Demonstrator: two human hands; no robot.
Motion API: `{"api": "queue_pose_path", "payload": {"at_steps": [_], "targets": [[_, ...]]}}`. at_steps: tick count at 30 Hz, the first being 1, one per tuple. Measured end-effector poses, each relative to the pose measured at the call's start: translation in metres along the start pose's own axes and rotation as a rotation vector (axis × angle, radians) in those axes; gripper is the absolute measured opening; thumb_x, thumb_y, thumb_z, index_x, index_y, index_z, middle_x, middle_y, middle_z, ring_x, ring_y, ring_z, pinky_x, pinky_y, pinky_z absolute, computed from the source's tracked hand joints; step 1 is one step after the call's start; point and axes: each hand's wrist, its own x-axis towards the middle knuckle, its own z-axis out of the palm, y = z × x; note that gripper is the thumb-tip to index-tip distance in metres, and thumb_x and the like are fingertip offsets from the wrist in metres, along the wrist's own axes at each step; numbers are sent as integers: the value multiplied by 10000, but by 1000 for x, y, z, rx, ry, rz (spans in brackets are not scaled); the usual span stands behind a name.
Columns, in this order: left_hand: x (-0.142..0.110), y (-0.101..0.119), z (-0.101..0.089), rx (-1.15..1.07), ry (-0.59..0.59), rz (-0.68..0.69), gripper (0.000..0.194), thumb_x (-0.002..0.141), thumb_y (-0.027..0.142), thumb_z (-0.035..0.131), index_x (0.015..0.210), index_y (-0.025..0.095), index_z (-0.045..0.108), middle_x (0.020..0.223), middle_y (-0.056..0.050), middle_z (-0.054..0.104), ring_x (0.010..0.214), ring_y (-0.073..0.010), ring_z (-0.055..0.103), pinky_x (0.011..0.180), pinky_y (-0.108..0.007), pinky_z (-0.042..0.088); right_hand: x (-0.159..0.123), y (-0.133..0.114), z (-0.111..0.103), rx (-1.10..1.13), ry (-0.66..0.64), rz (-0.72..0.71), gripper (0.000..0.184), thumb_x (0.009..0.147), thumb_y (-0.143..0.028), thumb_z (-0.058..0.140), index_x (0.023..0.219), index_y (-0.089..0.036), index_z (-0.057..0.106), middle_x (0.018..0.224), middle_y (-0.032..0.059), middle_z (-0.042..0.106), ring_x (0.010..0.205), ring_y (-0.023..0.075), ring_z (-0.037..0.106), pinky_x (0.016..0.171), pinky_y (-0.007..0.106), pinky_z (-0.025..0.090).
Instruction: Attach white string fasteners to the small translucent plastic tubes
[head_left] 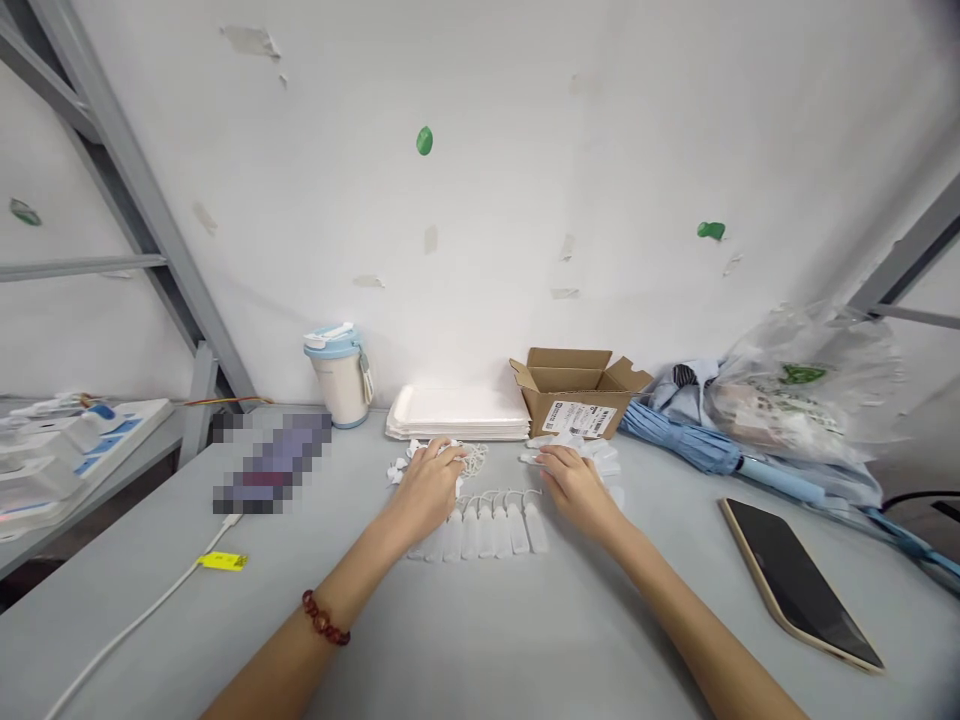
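Observation:
My left hand (429,490) is over a small pile of white cords (475,459) with white tabs. Its fingers are bent, and the hand hides what is under the fingertips. To the right, my right hand (576,485) lies at a pile of translucent plastic pieces (604,460). Its fingers are drawn together at the pile's left edge, around one small clear piece (529,458). Between the hands, nearer to me, several flat translucent pieces (486,532) form a row. White cord loops stick out of their far ends.
Behind the piles are a stack of white trays (459,412) and an open cardboard box (574,395). A lidded cup (341,380) stands left of them. At right lie a blue umbrella (682,440), plastic bags (802,390) and a phone (801,585). A white cable (142,615) crosses the left side.

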Motion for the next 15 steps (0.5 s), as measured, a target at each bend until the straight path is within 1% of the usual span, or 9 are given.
{"api": "queue_pose_path", "payload": {"at_steps": [4,7,9,12,15], "targets": [[-1,-2,0,43,-21,13,331,770,-3,398,961,126,636,1140,-93,607,1170,-307,412,882,-453,431,0,1,2,-14,-51,18,288,884,-165,367,1080,-170,578,1227,124,551,1141,253,469,844,396,386],[-2,-4,3,36,19,17,350,770,0,400,1014,134,613,1122,-96,607,1158,-303,422,878,-454,434,0,0,3,-13,-74,28,278,890,-187,367,1056,-171,590,1225,132,543,1129,271,463,834,413,380],[-1,-4,3,-8,80,8,346,778,11,398,1029,137,601,1117,-101,600,1132,-289,439,875,-452,438,0,-2,2,-11,-78,32,276,892,-188,363,1017,-176,609,1186,134,559,1102,274,470,832,416,374],[0,-1,-1,-114,211,-23,341,805,36,384,1070,132,575,1118,-102,581,1090,-260,456,882,-437,442,-1,-4,3,6,-92,27,283,892,-179,356,969,-187,628,1126,127,584,1081,273,474,828,419,368],[0,3,-5,-200,342,-51,351,826,62,373,1122,139,546,1129,-97,566,1085,-243,451,916,-438,425,-2,-2,4,55,-77,32,260,878,-181,389,999,-191,618,1093,122,593,1066,275,480,815,419,378]]}}
